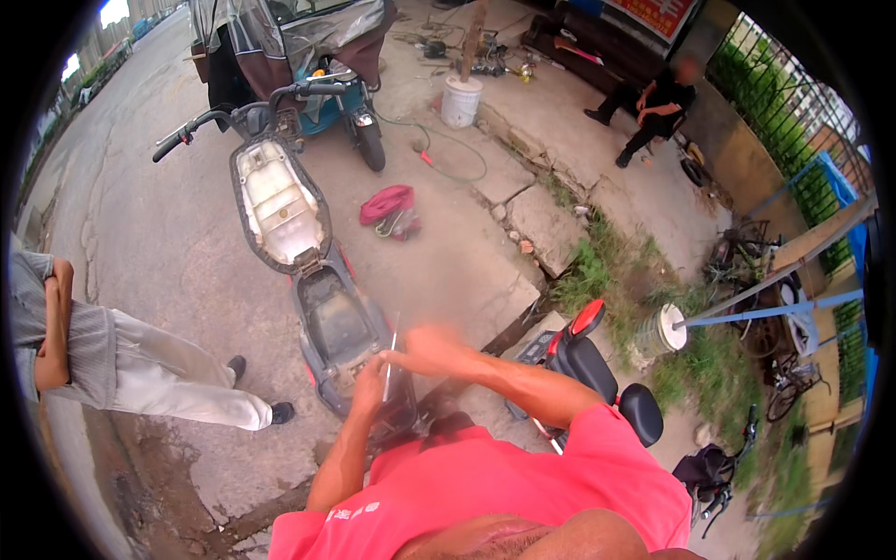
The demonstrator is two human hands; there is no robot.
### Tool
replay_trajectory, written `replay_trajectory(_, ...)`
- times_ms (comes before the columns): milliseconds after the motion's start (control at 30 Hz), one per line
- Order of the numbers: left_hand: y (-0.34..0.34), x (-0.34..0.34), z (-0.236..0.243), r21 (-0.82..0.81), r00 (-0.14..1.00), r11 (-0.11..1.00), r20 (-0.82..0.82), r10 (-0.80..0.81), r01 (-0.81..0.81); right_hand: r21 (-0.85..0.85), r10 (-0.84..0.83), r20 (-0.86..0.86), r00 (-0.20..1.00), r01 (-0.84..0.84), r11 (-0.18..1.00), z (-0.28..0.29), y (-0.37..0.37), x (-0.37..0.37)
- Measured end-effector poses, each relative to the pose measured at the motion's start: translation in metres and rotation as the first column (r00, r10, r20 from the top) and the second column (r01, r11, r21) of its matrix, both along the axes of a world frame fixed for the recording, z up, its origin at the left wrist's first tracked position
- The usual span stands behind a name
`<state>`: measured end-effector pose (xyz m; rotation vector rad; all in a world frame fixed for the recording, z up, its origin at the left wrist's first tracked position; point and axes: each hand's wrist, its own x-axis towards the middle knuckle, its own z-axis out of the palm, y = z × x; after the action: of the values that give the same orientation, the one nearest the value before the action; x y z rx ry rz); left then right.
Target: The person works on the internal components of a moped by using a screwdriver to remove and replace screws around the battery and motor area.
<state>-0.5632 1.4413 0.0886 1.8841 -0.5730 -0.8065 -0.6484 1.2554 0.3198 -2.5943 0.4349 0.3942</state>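
In front of me stands an electric scooter with its seat flipped up, so the pale underside of the seat (280, 201) faces me. Below it lies the uncovered storage well (334, 308) under the seat. Over the scooter's rear end, my left hand (370, 381) is closed round a thin, pale, rod-like piece (393, 345); its exact kind is too small to tell. My right hand (434, 350) is just to the right, its fingertips close to the rod. Motion smears that hand, and whether it grips anything is unclear.
A person (93, 345) stands at the left; another person (658, 103) sits at the back right. A covered three-wheeler (317, 84) is parked ahead. A red cloth bundle (387, 205) lies on the concrete. Another scooter (588, 369) stands close on my right, near a white bucket (659, 331).
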Motion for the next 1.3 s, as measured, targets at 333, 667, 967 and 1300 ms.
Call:
replay_trajectory(333, 0.001, 0.001, 0.019, -0.036, 0.959, 0.993, 0.264, -0.102, 0.116, -0.263, 0.677, 0.226, 0.701, -0.625, 0.735, -0.062, 0.008, 0.042)
replay_trajectory(667, -0.001, 0.019, 0.065, -0.140, 0.995, 0.989, 0.096, -0.041, 0.055, -0.149, 0.598, 0.520, 0.609, -0.625, 0.766, 0.006, 0.014, 0.047)
replay_trajectory(967, -0.012, 0.047, 0.104, 0.114, 0.996, 0.991, 0.032, -0.078, 0.074, -0.012, -0.050, -0.030, 0.998, 0.050, 0.999, 0.001, 0.005, 0.068)
replay_trajectory(1300, -0.012, 0.071, 0.074, 0.201, 0.940, 0.943, 0.162, -0.299, 0.265, -0.185, 0.639, 0.110, 0.761, -0.616, 0.765, -0.019, 0.018, 0.117)
